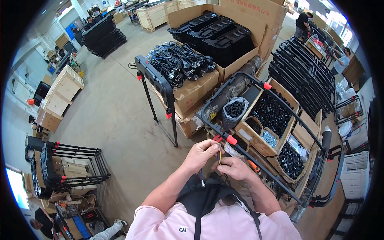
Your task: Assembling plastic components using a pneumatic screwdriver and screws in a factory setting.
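yellow wire point(219, 156), smooth, plastic-coated; frame point(216, 128), satin metal from where i stand; apron point(202, 198), matt black cloth; moulded panels point(228, 40), glossy plastic; small fasteners point(269, 138), shiny metal; crate point(64, 92), bare matt wood.

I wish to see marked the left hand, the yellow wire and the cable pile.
Left hand point(199, 156): head view, middle of the back.
Yellow wire point(219, 156): head view, middle of its visible stretch.
Cable pile point(181, 64): head view, centre.

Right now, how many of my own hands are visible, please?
2: the left hand near the picture's middle, and the right hand slightly lower, to its right. Both pinch thin wires.
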